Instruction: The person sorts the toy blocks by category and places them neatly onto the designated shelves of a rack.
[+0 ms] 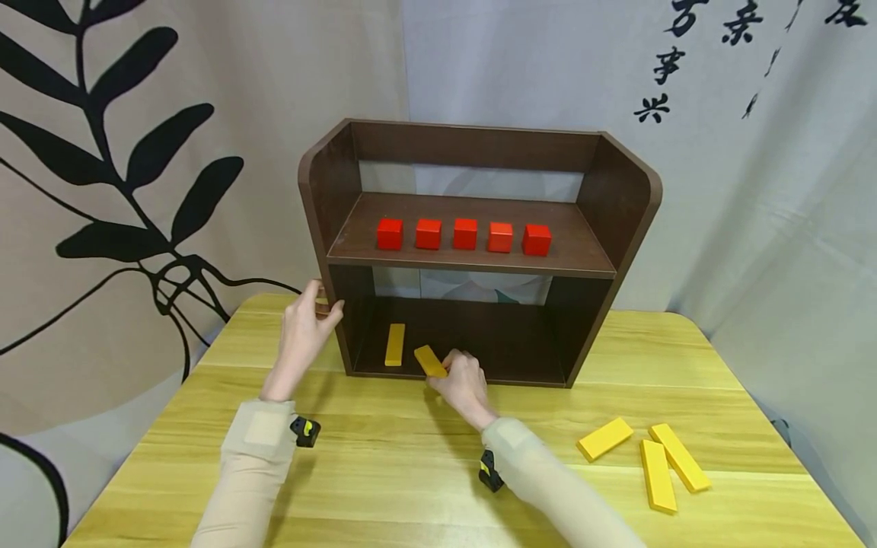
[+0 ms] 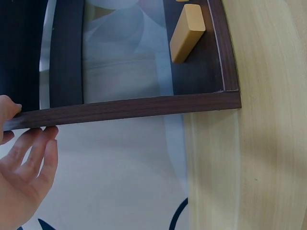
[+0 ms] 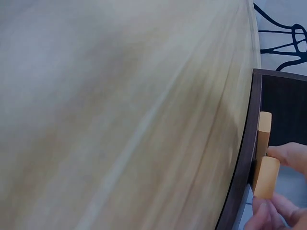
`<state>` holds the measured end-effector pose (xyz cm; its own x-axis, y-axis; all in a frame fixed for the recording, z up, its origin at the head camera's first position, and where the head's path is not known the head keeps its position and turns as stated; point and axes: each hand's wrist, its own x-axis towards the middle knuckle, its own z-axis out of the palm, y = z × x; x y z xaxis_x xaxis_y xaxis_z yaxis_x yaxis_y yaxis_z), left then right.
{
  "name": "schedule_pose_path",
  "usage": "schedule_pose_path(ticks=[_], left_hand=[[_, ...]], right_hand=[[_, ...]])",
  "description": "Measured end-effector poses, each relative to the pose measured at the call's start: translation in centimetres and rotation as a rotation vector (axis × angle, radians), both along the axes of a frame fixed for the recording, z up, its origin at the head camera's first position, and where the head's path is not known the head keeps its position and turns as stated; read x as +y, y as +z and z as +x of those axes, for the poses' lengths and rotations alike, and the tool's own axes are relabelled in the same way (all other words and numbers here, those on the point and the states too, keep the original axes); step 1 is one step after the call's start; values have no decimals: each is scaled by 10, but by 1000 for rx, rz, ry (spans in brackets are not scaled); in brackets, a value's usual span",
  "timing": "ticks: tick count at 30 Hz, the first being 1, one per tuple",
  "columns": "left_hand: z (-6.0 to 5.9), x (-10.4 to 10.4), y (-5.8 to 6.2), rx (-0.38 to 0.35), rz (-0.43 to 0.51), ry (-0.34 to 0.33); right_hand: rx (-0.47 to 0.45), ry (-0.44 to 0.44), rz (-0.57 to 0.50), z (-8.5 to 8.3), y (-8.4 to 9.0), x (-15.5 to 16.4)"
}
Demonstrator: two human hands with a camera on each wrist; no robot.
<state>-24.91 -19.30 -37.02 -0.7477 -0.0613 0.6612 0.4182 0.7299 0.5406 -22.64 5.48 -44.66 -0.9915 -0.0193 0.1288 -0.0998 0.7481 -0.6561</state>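
Overhead, printed curtains (image 1: 171,152) back a pale wood desk (image 1: 384,457) bearing a brown shelf unit (image 1: 479,251). Left hand (image 1: 301,335) grips its side panel; right hand (image 1: 466,380) pinches a yellow block (image 1: 430,361) at the lower compartment's front edge.

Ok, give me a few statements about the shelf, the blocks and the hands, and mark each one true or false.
1. Five red cubes sit on the upper shelf. True.
2. The right hand holds a red cube. False: it pinches a yellow block at the lower compartment's front edge.
3. The left hand grips the shelf unit's left side panel. True.
4. Three yellow blocks lie on the table right of the unit. True.
5. The lower compartment holds no other block. False: another yellow block lies inside.
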Motion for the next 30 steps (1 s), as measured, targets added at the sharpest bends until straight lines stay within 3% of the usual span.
schedule_pose_path(ticks=[17, 25, 30], left_hand=[[0, 0, -1, 0, 6, -11], [0, 0, -2, 0, 12, -17], [0, 0, -2, 4, 18, -19]], right_hand=[[-10, 51, -58, -1, -9, 2], [-101, 66, -298, -6, -13, 5], [-142, 82, -325, -10, -12, 9]])
